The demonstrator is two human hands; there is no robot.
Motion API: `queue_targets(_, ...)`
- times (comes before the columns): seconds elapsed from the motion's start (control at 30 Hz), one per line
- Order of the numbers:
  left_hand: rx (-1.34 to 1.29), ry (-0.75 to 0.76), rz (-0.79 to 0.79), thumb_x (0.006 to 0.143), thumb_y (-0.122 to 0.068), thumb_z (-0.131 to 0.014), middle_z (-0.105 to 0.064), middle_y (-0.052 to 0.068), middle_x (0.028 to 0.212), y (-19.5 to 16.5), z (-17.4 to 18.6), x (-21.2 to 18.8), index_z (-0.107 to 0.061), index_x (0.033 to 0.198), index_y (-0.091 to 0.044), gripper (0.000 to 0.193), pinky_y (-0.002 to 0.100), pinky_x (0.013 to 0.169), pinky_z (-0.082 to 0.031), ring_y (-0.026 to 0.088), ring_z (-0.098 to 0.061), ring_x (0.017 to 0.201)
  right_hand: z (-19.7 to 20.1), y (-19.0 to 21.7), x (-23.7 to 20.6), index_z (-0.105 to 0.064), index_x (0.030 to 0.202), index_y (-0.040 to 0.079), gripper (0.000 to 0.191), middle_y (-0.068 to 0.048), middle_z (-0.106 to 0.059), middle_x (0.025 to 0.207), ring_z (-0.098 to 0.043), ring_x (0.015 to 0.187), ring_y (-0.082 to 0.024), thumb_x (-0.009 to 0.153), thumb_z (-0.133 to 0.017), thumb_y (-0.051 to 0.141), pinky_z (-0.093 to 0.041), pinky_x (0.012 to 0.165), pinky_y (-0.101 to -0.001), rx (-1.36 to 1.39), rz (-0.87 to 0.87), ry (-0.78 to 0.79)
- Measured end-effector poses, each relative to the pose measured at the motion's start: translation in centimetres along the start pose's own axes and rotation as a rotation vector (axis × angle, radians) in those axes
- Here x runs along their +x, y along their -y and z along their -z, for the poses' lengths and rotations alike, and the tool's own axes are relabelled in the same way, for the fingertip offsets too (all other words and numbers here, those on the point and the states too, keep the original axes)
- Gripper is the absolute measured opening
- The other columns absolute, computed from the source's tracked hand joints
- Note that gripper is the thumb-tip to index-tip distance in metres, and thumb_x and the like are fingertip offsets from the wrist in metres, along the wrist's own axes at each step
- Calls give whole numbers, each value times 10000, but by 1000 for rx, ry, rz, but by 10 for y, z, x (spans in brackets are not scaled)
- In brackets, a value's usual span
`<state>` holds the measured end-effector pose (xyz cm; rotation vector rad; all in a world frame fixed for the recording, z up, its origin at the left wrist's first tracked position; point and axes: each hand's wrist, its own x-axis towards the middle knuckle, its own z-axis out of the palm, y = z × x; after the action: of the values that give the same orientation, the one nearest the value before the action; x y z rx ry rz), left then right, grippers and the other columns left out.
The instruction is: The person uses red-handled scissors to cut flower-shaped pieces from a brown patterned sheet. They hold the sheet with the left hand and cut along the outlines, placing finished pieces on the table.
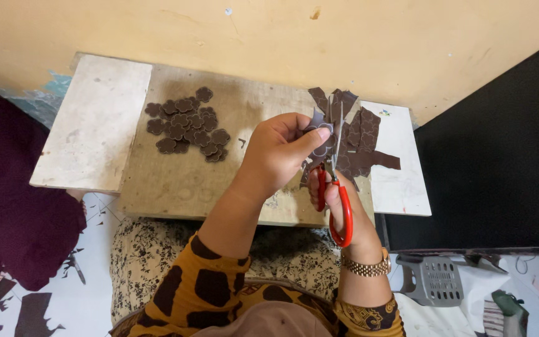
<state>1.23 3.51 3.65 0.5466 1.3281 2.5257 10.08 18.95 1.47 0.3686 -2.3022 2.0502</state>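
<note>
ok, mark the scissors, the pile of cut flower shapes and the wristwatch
scissors (343, 215): head view, on the red handle loop.
pile of cut flower shapes (187, 123): head view, on a brown piece mid-pile.
wristwatch (365, 268): head view, on the gold band at the right wrist.

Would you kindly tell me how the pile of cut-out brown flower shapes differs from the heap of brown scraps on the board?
The cut-out flower shapes are small, rounded, scalloped pieces; the scraps are long, angular, ragged strips. The flower shapes lie on the left of the wooden board, away from both hands; the scraps lie on the right, just behind the left hand and the red-handled scissors in the right hand. Both look like the same dark brown sheet.
</note>
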Motion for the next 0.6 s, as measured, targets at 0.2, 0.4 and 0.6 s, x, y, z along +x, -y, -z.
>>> queue_targets(0.2, 14, 6, -12, 941, -117, -712, -699, 3, 841, -3, 1, 0, -711, 942, 26, 143, 229, 703, -487, 54, -594, 765, -3, -7, 1, -546, 945, 39, 727, 17, -437, 746, -402, 652, -95, 948, -484, 763, -328, 572, -247, 19, -28, -56)
queue_targets(0.4, 56, 29, -3, 938, -101, -719, -696, 19, 831, -4, 8, 3, -702, 948, 34, 136, 232, 679, -478, 60, -592, 742, 4, -8, -2, -519, 863, 68, 691, 29, -417, 731, -383, 641, -86, 944, -503, 753, -310, 560, -245, -8, -61, -27)
queue_targets(0.6, 146, 16, 40, 928, -86, -694, -680, 16, 799, -8, 14, 5, -684, 921, 26, 112, 235, 629, -483, 62, -587, 699, 8, -9, -2, -517, 830, 88, 668, 47, -406, 715, -370, 636, -82, 933, -517, 749, -313, 557, -252, -112, -92, -30)
